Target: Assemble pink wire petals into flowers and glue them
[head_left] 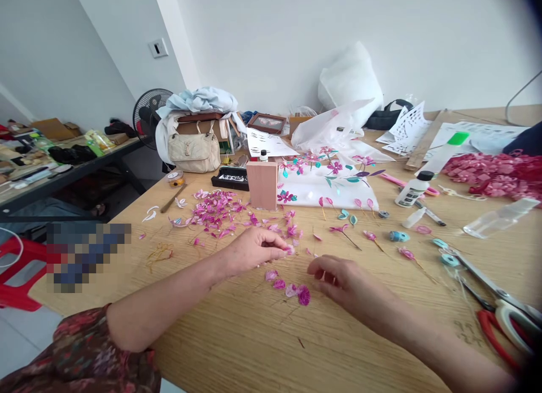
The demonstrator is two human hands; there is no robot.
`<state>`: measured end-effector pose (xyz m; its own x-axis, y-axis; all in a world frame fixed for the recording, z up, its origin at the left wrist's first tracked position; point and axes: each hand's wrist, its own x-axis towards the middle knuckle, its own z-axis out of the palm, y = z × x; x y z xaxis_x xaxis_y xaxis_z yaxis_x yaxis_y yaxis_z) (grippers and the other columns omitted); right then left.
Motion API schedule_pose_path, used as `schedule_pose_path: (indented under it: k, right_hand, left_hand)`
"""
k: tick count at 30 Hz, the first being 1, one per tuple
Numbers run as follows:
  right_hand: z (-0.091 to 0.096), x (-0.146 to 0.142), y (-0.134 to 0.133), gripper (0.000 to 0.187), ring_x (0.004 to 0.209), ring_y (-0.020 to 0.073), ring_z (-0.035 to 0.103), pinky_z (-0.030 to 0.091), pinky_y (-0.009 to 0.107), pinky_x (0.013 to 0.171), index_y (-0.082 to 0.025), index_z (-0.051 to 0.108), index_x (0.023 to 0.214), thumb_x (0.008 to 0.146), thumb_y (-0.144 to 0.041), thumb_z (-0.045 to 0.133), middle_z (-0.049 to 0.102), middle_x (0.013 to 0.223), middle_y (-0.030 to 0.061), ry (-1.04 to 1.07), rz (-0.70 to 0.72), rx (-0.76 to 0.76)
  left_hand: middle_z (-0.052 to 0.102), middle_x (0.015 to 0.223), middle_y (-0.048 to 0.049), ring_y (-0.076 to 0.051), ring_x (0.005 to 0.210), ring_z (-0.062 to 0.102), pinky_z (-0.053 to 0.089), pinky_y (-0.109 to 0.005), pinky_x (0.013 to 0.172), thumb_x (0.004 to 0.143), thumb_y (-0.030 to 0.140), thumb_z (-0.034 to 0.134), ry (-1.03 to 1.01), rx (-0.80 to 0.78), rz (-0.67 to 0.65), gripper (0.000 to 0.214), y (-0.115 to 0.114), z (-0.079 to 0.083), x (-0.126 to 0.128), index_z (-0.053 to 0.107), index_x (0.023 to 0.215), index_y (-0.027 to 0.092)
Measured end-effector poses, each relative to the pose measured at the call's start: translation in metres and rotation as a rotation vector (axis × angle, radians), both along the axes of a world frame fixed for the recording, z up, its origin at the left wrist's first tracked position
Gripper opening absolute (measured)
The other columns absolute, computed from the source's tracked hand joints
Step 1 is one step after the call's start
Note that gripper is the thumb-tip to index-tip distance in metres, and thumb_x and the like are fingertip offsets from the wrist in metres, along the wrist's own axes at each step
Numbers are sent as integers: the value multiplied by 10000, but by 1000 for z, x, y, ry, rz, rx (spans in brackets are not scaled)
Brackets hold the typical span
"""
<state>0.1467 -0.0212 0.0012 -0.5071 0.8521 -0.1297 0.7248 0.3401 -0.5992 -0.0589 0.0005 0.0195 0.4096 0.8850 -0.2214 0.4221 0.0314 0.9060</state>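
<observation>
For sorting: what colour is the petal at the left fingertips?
Pink petal, best in head view.

Matt wood-grain table (254,348) is bearing glossy, translucent pink petals (215,212). Scissors (486,281) are showing shiny metal blades and red plastic handles.

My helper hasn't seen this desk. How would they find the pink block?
On the wooden table, look past the scattered magenta petals toward the white flower sheet. The pink block stands upright at the sheet's left edge, the only plain, boxy thing.
</observation>
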Motion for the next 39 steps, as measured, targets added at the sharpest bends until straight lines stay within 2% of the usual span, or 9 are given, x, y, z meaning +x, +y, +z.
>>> schedule_pose_path:
  k: [6, 11, 15, 18, 24, 28, 32, 35, 39]
  right_hand:
    - [-14, -13, -6, 164, 666, 139, 538, 360, 235, 597, -209, 591, 708, 727, -115, 458, 590, 762, 18, -39, 80, 7]
    - [-12, -15, -3, 158, 620, 130, 505, 339, 229, 563, -187, 567, 643, 664, -70, 462, 579, 707, 16, -54, 33, -46]
    - [-9, -10, 1, 92, 554, 116, 438, 296, 215, 488, -190, 530, 598, 676, -143, 514, 516, 592, -19, 38, -41, -189]
    - [-6, -4, 3, 113, 512, 106, 393, 257, 219, 460, -192, 515, 600, 709, -215, 528, 471, 539, -35, 74, -78, -286]
    - [-2, 7, 9, 145, 511, 102, 408, 305, 224, 487, -192, 482, 614, 707, -289, 536, 448, 532, -47, 377, -84, -398]
    - [4, 12, 10, 142, 515, 101, 390, 320, 231, 493, -188, 520, 630, 681, -315, 558, 457, 564, -38, 516, -100, -382]
    - [9, 11, 6, 107, 556, 117, 437, 352, 238, 514, -195, 562, 655, 712, -283, 537, 497, 582, -26, 523, -108, -230]
    - [11, 9, 0, 122, 609, 138, 497, 387, 252, 564, -208, 593, 696, 756, -270, 507, 570, 636, -9, 454, -96, -75]
    - [16, 13, -3, 127, 623, 151, 510, 394, 261, 563, -216, 577, 752, 782, -265, 463, 578, 653, 4, 432, -149, 26]
  left_hand:
    - [559, 635, 23, -91, 611, 495, 378, -205, 597, 730, 260, 578, 79, 70, -101, 163, -4, -21, -12, 627, 831, 141]
    - [554, 647, 37, -96, 634, 502, 384, -209, 628, 768, 259, 527, 140, 93, -151, 193, -12, -35, -15, 583, 931, 172]
    - [588, 683, 28, -111, 655, 521, 392, -217, 640, 784, 257, 510, 250, 146, -192, 250, -17, -31, -14, 569, 1018, 193]
    - [635, 786, -4, -130, 739, 545, 395, -230, 703, 798, 220, 492, 348, 245, -274, 201, -20, -23, -12, 620, 949, 190]
    - [628, 846, -34, -150, 791, 546, 398, -246, 731, 813, 234, 487, 439, 398, -382, 200, -21, -16, -11, 660, 903, 191]
    - [605, 776, -36, -137, 751, 527, 397, -243, 705, 819, 262, 480, 329, 365, -255, 216, -18, -10, -8, 666, 830, 153]
    - [580, 728, -31, -101, 646, 507, 407, -220, 604, 855, 341, 395, 13, 94, -165, 327, -13, -4, 4, 634, 864, 119]
    - [569, 714, -11, -86, 643, 487, 395, -205, 592, 809, 300, 489, -125, -23, -193, 231, -11, -1, 21, 640, 857, 131]
    - [535, 615, 21, -69, 581, 452, 367, -209, 574, 713, 181, 599, -231, -72, -102, 100, -7, -2, 38, 660, 773, 130]
